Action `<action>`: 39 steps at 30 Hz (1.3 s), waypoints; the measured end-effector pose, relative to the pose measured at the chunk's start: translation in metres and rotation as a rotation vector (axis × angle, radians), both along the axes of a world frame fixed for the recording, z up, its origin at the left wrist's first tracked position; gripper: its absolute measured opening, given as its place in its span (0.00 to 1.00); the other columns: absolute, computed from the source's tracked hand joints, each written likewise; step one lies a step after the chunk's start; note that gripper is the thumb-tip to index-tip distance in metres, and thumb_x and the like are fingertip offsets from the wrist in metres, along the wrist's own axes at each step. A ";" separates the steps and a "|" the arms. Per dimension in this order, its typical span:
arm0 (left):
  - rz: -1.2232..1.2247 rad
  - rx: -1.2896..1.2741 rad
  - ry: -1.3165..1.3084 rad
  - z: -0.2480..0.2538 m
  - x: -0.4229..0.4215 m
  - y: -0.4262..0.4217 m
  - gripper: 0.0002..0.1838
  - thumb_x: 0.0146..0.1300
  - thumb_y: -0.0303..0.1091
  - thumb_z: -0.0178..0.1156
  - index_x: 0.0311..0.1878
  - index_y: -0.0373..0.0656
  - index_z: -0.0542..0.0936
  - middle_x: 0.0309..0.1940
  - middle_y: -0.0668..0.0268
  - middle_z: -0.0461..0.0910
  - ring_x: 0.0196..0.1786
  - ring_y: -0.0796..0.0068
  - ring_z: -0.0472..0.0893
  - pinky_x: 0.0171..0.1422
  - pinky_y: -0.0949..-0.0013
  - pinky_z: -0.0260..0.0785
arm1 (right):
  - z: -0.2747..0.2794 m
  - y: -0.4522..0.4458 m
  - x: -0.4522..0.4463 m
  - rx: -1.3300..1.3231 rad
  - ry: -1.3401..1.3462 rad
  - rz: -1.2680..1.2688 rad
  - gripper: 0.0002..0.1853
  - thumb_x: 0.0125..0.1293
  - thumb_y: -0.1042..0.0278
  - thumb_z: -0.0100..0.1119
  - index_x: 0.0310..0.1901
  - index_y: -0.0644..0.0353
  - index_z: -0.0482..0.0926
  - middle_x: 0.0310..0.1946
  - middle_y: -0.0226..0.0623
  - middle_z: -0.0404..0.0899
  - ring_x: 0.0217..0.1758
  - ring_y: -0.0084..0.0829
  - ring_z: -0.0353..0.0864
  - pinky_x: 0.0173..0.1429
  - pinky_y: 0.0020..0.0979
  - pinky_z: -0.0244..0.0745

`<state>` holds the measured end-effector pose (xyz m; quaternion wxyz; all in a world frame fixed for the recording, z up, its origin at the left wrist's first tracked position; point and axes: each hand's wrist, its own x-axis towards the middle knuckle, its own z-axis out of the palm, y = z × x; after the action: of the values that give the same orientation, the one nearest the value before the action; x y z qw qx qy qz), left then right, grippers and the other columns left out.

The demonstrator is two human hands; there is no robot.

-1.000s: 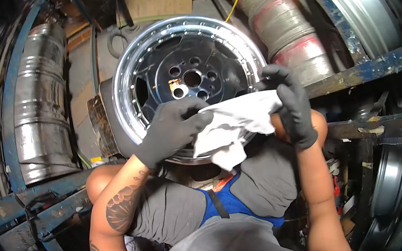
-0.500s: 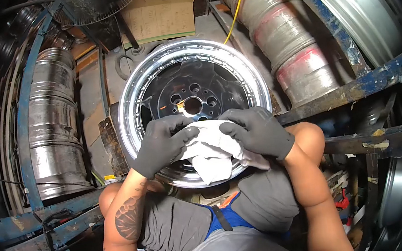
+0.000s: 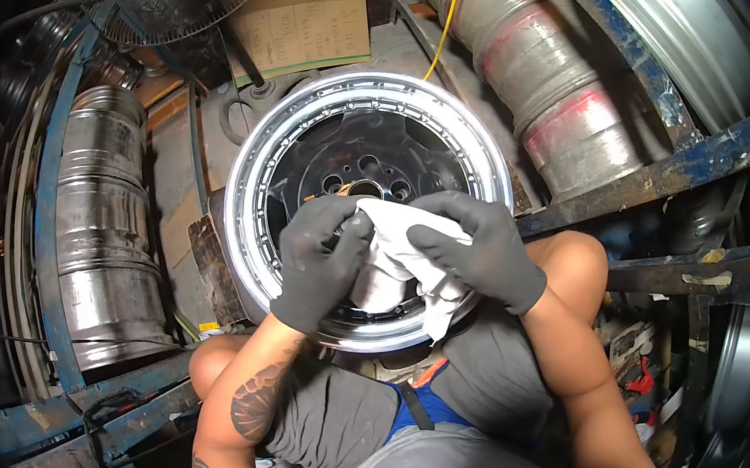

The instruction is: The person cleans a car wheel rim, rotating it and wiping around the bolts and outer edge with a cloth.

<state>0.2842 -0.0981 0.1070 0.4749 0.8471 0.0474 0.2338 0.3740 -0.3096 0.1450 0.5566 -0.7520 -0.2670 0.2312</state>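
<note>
Cloth (image 3: 399,240), white: mid-frame, before the wheel's (image 3: 359,134) lower half. My left hand (image 3: 326,251): pinching its upper corner. My right hand (image 3: 483,249): gripping its side. Handling, I judge: even tension, loose tails gathered in.

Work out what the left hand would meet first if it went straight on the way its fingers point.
Most likely the white cloth, which the left hand already seems to pinch; beyond it comes the right hand. Exact depth is hard to judge from this one view.
</note>
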 end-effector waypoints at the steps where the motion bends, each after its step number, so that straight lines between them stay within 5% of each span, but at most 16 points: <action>1: -0.075 0.029 0.013 -0.002 -0.001 0.001 0.16 0.69 0.29 0.64 0.57 0.36 0.86 0.48 0.51 0.88 0.52 0.51 0.88 0.61 0.58 0.79 | 0.002 0.001 -0.003 -0.014 -0.040 -0.006 0.20 0.74 0.52 0.71 0.55 0.60 0.89 0.42 0.42 0.92 0.41 0.32 0.94 0.47 0.34 0.85; 4: -0.081 -0.106 -0.042 0.002 -0.003 -0.010 0.23 0.68 0.28 0.63 0.65 0.35 0.81 0.58 0.49 0.85 0.59 0.54 0.87 0.67 0.59 0.77 | -0.010 -0.001 -0.003 -0.063 -0.393 0.020 0.19 0.74 0.54 0.70 0.58 0.57 0.88 0.48 0.47 0.92 0.47 0.43 0.95 0.51 0.39 0.87; 6: -0.100 -0.394 0.087 -0.006 -0.009 -0.004 0.24 0.70 0.27 0.58 0.69 0.35 0.78 0.65 0.52 0.80 0.64 0.64 0.83 0.70 0.62 0.75 | -0.007 -0.005 -0.004 -0.077 -0.420 0.048 0.18 0.73 0.55 0.70 0.56 0.57 0.89 0.48 0.47 0.91 0.47 0.48 0.93 0.50 0.41 0.86; 8: -0.182 -0.612 0.159 0.004 -0.014 -0.003 0.17 0.75 0.31 0.58 0.62 0.35 0.81 0.55 0.59 0.83 0.56 0.74 0.83 0.64 0.67 0.76 | -0.005 -0.009 -0.006 -0.109 -0.492 0.056 0.17 0.73 0.55 0.71 0.55 0.57 0.89 0.47 0.46 0.91 0.46 0.48 0.93 0.49 0.42 0.86; 12: -0.189 -0.433 0.352 -0.001 -0.015 0.001 0.11 0.79 0.35 0.61 0.52 0.36 0.83 0.41 0.70 0.83 0.42 0.85 0.78 0.48 0.75 0.72 | -0.015 -0.012 -0.007 -0.060 -0.363 0.064 0.17 0.72 0.56 0.72 0.55 0.59 0.88 0.45 0.48 0.91 0.47 0.50 0.92 0.49 0.42 0.86; 14: -0.203 -0.443 0.378 0.006 -0.012 0.002 0.10 0.80 0.36 0.62 0.50 0.38 0.82 0.37 0.75 0.80 0.36 0.89 0.73 0.42 0.79 0.67 | -0.014 -0.017 -0.004 -0.002 -0.275 0.072 0.19 0.74 0.56 0.71 0.57 0.61 0.87 0.47 0.48 0.92 0.48 0.42 0.94 0.52 0.39 0.85; 19: -0.137 -0.515 0.256 0.017 -0.009 0.008 0.09 0.79 0.31 0.62 0.47 0.36 0.87 0.37 0.67 0.86 0.37 0.82 0.83 0.44 0.75 0.77 | -0.006 -0.019 0.003 0.122 -0.086 0.108 0.22 0.77 0.52 0.69 0.58 0.66 0.86 0.48 0.43 0.91 0.52 0.26 0.89 0.58 0.33 0.82; 20: -0.148 -0.448 0.213 0.015 -0.010 0.013 0.10 0.81 0.32 0.62 0.51 0.35 0.86 0.37 0.67 0.86 0.29 0.86 0.77 0.33 0.79 0.68 | -0.006 -0.019 0.003 0.136 -0.071 0.123 0.22 0.78 0.52 0.68 0.58 0.66 0.86 0.48 0.42 0.91 0.51 0.25 0.89 0.58 0.32 0.81; 23: -0.123 -0.174 0.055 0.018 -0.007 0.022 0.12 0.79 0.34 0.64 0.49 0.32 0.88 0.42 0.65 0.89 0.45 0.77 0.86 0.52 0.72 0.79 | -0.012 -0.013 -0.002 0.258 0.034 0.075 0.22 0.79 0.52 0.68 0.56 0.66 0.87 0.45 0.37 0.91 0.49 0.22 0.86 0.58 0.30 0.80; 26: -0.046 -0.274 0.114 0.024 -0.009 0.007 0.10 0.74 0.27 0.66 0.53 0.35 0.88 0.42 0.64 0.88 0.45 0.75 0.87 0.53 0.71 0.80 | -0.019 -0.015 -0.004 0.354 0.146 0.083 0.22 0.79 0.56 0.67 0.62 0.67 0.84 0.53 0.38 0.88 0.56 0.23 0.84 0.64 0.31 0.79; 27: -0.132 -0.087 0.021 0.021 -0.011 0.005 0.12 0.78 0.32 0.66 0.55 0.34 0.86 0.45 0.64 0.88 0.46 0.76 0.86 0.55 0.71 0.79 | -0.020 -0.018 -0.005 0.424 0.195 0.112 0.22 0.79 0.58 0.66 0.64 0.67 0.82 0.56 0.39 0.87 0.59 0.24 0.84 0.66 0.31 0.78; 30: 0.056 -0.859 0.149 0.026 -0.030 -0.018 0.16 0.82 0.39 0.63 0.57 0.34 0.83 0.46 0.63 0.88 0.47 0.76 0.87 0.56 0.71 0.80 | -0.005 -0.038 -0.001 0.619 0.446 0.282 0.34 0.73 0.59 0.70 0.74 0.69 0.73 0.69 0.47 0.79 0.72 0.32 0.79 0.77 0.37 0.71; 33: 0.052 -1.088 0.117 0.028 -0.052 -0.045 0.21 0.85 0.45 0.54 0.59 0.34 0.81 0.51 0.58 0.88 0.54 0.69 0.89 0.62 0.65 0.82 | 0.001 -0.050 -0.004 0.534 0.411 0.265 0.39 0.68 0.56 0.74 0.75 0.68 0.73 0.68 0.46 0.80 0.69 0.34 0.81 0.74 0.38 0.74; 36: 0.036 -1.322 0.089 0.007 -0.070 -0.084 0.24 0.86 0.48 0.50 0.63 0.34 0.80 0.56 0.54 0.87 0.58 0.64 0.89 0.67 0.59 0.82 | -0.018 -0.051 -0.008 0.459 -0.076 0.371 0.38 0.64 0.57 0.78 0.72 0.67 0.77 0.58 0.44 0.85 0.58 0.36 0.85 0.62 0.36 0.78; 39: -0.047 -1.546 0.047 -0.020 -0.077 -0.118 0.25 0.88 0.49 0.46 0.66 0.37 0.77 0.60 0.56 0.85 0.62 0.63 0.87 0.68 0.60 0.82 | -0.022 -0.046 -0.013 0.368 -0.453 0.445 0.37 0.63 0.52 0.79 0.70 0.64 0.79 0.58 0.47 0.84 0.58 0.47 0.86 0.61 0.42 0.81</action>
<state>0.2073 -0.2163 0.0869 0.9351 0.2801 0.1893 0.1062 0.3611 -0.3552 0.1235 0.5454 -0.5951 -0.5774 0.1222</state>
